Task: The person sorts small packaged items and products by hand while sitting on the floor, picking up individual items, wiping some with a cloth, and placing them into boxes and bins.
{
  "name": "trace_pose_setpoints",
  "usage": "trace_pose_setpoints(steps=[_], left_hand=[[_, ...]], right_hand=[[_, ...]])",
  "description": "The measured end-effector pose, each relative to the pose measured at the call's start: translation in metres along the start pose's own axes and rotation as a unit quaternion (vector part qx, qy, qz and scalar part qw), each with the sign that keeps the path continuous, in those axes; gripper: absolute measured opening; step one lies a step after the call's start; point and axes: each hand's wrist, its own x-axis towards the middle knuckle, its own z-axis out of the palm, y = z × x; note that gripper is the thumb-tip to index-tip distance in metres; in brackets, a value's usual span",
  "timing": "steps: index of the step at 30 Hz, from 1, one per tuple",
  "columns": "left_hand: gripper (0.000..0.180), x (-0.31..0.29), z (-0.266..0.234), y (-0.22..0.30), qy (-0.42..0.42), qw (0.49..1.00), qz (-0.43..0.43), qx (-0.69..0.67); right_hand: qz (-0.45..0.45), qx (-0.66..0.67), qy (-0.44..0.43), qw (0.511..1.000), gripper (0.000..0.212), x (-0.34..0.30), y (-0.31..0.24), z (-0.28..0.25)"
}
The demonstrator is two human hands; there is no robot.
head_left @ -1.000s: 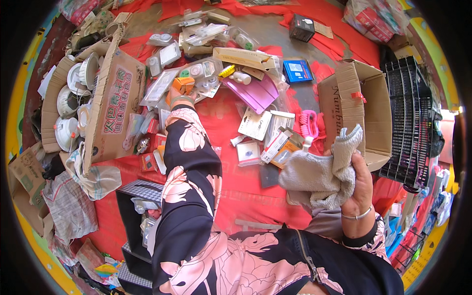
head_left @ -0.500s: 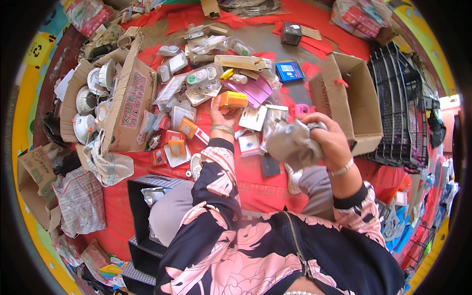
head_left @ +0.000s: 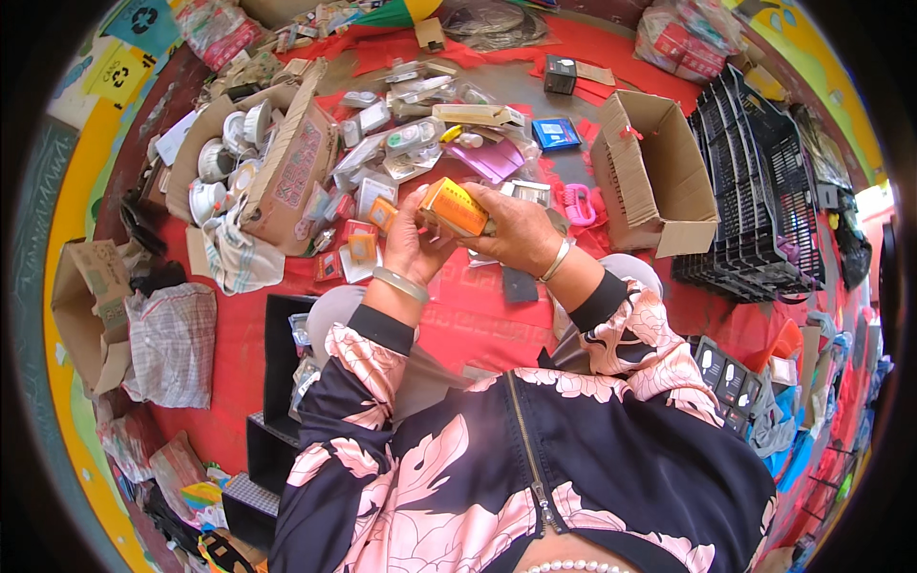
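Observation:
An orange-and-yellow cardboard box (head_left: 453, 207) is held up between both my hands over the pile. My left hand (head_left: 415, 245) grips its left side from below. Fingers of my right hand (head_left: 525, 232) close on its right end. The grey cloth does not show plainly; a bit of grey under the box may be part of it. Just beyond lie a purple card (head_left: 492, 160), a blue box (head_left: 556, 133) and several clear-packed small parts. Smaller orange boxes (head_left: 362, 247) lie left of my left hand, and a pink plastic loop (head_left: 577, 203) lies right of my right hand.
At left stands a carton (head_left: 296, 167) full of white round lamp fittings, with a striped cloth (head_left: 244, 258) hanging by it. An open carton (head_left: 619, 177) and a black plastic crate (head_left: 750, 181) stand at right. A checked bag (head_left: 170, 344) lies on the red floor covering (head_left: 229, 382).
My right hand has moved left from holding the crumpled grey cloth to gripping the orange box. My left hand has drawn the box nearer. The view has shifted a little.

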Motion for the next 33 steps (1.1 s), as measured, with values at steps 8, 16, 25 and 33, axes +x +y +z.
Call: trace_pose_setpoints(steps=[8, 16, 25, 33], left_hand=[[0.055, -0.004, -0.02, 0.022, -0.045, 0.983, 0.064, 0.168], [0.062, -0.003, -0.02, 0.024, -0.147, 0.971, 0.107, 0.155], [0.064, 0.003, -0.029, 0.024, -0.15, 0.971, 0.078, 0.167], [0.061, -0.005, -0.015, 0.017, -0.157, 0.979, 0.026, 0.123]], right_hand=[[0.04, 0.19, 0.017, 0.981, 0.042, 0.008, 0.018, 0.03], [0.074, 0.314, 0.049, 0.945, 0.041, 0.022, 0.022, 0.026], [0.071, 0.224, 0.045, 0.971, 0.038, 0.029, 0.019, 0.036], [-0.001, 0.138, 0.05, 0.989, 0.042, 0.03, 0.028, 0.034]])
